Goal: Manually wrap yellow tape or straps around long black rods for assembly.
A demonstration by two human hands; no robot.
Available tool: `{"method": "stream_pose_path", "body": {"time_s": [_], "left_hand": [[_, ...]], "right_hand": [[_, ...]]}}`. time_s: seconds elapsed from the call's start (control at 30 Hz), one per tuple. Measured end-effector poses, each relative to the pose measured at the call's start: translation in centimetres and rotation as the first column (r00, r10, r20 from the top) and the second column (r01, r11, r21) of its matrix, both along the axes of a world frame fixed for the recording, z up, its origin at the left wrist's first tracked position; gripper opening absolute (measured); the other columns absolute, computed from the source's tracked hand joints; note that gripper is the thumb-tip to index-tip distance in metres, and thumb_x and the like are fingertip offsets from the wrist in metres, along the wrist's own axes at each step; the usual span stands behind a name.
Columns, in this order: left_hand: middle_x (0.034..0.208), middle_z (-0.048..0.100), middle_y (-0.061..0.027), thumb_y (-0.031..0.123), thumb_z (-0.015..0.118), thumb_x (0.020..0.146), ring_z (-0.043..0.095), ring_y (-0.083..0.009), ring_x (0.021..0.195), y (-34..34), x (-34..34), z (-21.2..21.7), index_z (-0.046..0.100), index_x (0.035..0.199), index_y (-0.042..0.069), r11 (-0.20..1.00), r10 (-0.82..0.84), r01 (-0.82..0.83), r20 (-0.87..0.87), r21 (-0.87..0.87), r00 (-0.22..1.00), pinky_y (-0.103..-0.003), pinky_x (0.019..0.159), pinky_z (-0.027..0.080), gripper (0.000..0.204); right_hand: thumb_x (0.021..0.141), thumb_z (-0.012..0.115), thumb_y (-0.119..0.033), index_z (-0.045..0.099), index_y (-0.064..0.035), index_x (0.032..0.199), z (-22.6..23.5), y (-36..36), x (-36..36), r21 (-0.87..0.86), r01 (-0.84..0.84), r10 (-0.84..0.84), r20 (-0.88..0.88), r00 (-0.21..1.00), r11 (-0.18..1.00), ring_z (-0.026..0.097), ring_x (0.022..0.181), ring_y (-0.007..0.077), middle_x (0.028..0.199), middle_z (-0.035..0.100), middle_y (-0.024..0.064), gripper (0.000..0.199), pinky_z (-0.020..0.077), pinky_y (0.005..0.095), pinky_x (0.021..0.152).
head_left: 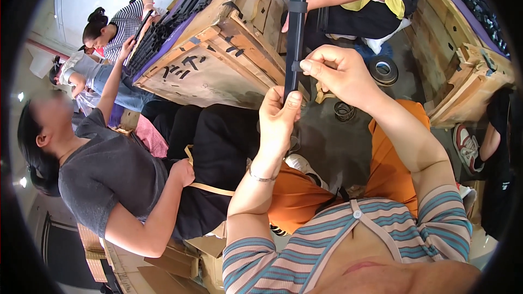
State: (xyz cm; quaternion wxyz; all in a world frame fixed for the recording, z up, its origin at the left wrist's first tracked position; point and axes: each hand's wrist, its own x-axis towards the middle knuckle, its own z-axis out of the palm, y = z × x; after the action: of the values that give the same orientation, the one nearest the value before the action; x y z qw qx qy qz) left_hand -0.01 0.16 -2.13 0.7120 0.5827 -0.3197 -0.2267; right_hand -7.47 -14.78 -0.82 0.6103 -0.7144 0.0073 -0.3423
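Observation:
A long, narrow bundle of black strips (295, 32) rises from my left hand (279, 113) toward the top edge. The fingers of that hand are wrapped round its lower end, with the thumb on top. At a dark tape band (297, 66) around the bundle, thumb and forefinger of my right hand (342, 74) are pinched together on what looks like the tape. Farther up, a second band (298, 7) circles the same bundle. Another person's hand (285, 24) is beside the upper part of the bundle, below a yellow top.
A wooden crate (190, 79) topped with black strips (163, 32) stands at the far left; another crate (471, 84) is on the right. On the floor lie a black tape roll (383, 71) and some thin rings (344, 111). A co-worker in grey (117, 179) sits close on my left.

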Motion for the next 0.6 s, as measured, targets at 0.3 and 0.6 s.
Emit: {"method": "stream_pose_path", "body": {"time_s": [0.3,0.6], "left_hand": [[0.066,0.051,0.0025,0.008,0.063,0.081,0.040,-0.0023,0.048,0.4,0.4,0.6,0.049,0.089,0.005,0.998,-0.020,0.018,-0.031,-0.053,0.999,-0.015,0.043,0.032,0.016],[0.062,0.053,-0.0043,0.017,0.052,0.090,0.044,-0.0076,0.047,1.3,0.6,1.5,0.051,0.091,0.003,0.990,-0.142,0.142,-0.061,-0.009,0.988,-0.018,0.043,0.035,0.014]], "right_hand": [[0.083,0.062,-0.015,0.057,-0.0025,0.075,0.9,-0.3,-1.1,-0.015,-0.020,0.019,-0.054,0.998,1.000,0.036,0.052,0.0009,0.059,0.045,-0.0061,0.016,0.0287,0.0192,0.046],[0.082,0.062,-0.013,0.057,-0.0023,0.074,0.7,-0.6,-1.1,-0.034,0.012,-0.013,-0.048,0.999,0.999,0.038,0.054,0.0014,0.060,0.045,-0.0051,0.015,0.0307,0.0193,0.048]]}}
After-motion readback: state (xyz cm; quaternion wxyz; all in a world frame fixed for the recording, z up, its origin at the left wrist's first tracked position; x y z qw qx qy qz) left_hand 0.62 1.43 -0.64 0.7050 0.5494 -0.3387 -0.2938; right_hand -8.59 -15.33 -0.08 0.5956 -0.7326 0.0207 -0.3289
